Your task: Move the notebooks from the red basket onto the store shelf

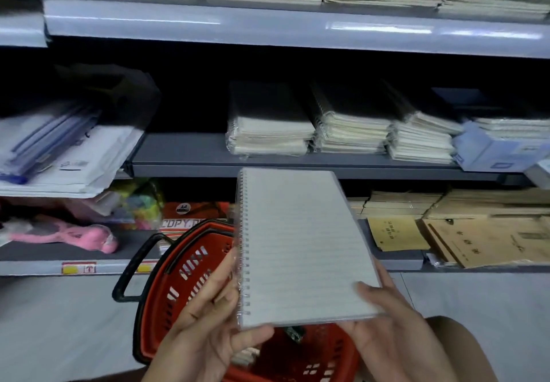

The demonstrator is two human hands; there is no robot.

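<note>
At the bottom of the frame, the left hand (205, 334) and right hand (395, 322) each gripped a lower corner of a grey-covered, wire-spiral notebook (300, 244), probably to keep it level for shelving. Below and behind it sat the red plastic basket (178, 289) on the pale floor (59, 322). Further back, mid-frame, the grey metal store shelf (184, 155) carried wrapped stacks of similar notebooks (268, 131).

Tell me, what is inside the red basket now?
Inside the red basket, only part shows: a pale stack edge, probably notebooks, and a small dark object. The held spiral notebook, the left hand and the right hand cover the rest.
</note>
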